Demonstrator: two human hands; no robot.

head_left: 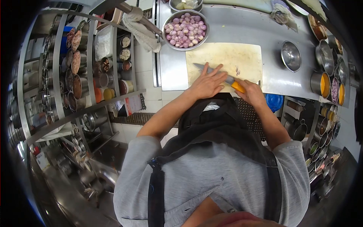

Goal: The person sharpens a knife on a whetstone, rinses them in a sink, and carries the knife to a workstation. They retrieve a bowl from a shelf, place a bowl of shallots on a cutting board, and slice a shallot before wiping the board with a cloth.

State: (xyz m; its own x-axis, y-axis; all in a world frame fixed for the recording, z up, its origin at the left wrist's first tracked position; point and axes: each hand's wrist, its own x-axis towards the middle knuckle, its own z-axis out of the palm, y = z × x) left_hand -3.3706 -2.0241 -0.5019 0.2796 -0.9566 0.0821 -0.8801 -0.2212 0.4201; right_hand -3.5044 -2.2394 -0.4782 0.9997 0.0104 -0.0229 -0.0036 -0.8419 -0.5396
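A knife (pixel 238 87) with a yellow handle lies slantwise over the near part of a pale cutting board (pixel 245 53), its tip toward the left. My right hand (pixel 252 93) is closed round the handle. Across the blade rests my left hand (pixel 207 83), fingers spread, hiding the blade's middle; whether anything lies beneath the palm cannot be seen. A small purplish scrap (pixel 237 70) sits on the board, right of the blade. Beyond the board's far left corner stands a steel bowl (pixel 165 38) full of peeled shallots (pixel 186 30).
An upright steel bowl (pixel 290 56) stands on the steel counter (pixel 242 28) to the right. Pots and tubs of food (pixel 325 85) crowd the far right. A towel (pixel 140 29) hangs on a bar at left, near shelves (pixel 90 56) of filled containers.
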